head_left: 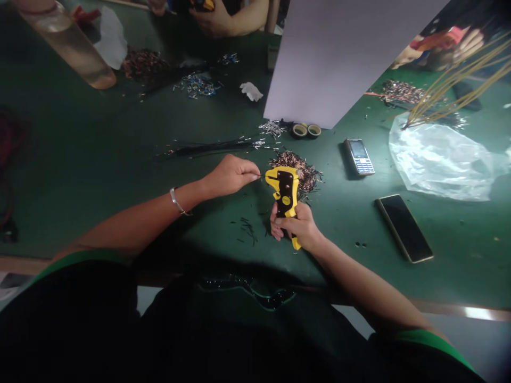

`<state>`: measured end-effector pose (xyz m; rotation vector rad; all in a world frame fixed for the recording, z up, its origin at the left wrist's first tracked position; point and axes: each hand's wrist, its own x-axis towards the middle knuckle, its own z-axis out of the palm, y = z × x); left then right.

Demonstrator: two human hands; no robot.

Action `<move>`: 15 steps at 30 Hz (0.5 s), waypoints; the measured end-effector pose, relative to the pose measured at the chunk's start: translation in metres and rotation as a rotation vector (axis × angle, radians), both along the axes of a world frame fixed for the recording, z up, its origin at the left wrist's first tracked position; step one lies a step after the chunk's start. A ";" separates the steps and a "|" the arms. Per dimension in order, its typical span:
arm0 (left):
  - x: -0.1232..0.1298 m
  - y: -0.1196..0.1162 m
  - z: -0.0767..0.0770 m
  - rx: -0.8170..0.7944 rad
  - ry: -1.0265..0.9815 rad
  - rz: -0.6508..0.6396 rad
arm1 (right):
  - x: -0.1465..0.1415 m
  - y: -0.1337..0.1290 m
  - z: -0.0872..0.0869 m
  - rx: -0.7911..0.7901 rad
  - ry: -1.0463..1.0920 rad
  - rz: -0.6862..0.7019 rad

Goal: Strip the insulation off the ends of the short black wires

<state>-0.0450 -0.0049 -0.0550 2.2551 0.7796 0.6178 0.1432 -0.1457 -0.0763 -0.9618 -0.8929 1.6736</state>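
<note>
While the right hand [296, 226] grips a yellow wire stripper [284, 194], the left hand [230, 175] pinches a thin black wire [258, 176] just beside the tool's head.

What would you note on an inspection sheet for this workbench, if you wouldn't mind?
Surface: green bench mat, scattered with wire offcuts.
Job's things: yellow-and-black wire stripper, cut-wire pile beside it, thin wire.
Hands: right hand grips the stripper; left hand pinches the wire.
Clutter: keypad phone, smartphone, two tape rolls, plastic bag.
Cables: black wire bundle; yellow wires.
Surroundings: white board; co-worker's hands.
</note>
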 end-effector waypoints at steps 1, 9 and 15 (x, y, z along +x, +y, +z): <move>0.000 0.000 0.000 0.003 0.001 0.002 | 0.000 0.001 0.001 -0.011 0.014 0.003; 0.001 0.000 -0.002 0.003 0.029 0.035 | 0.001 0.006 0.002 -0.070 0.113 0.026; 0.003 0.003 -0.010 -0.015 0.018 0.059 | 0.002 0.008 -0.003 -0.040 0.104 0.025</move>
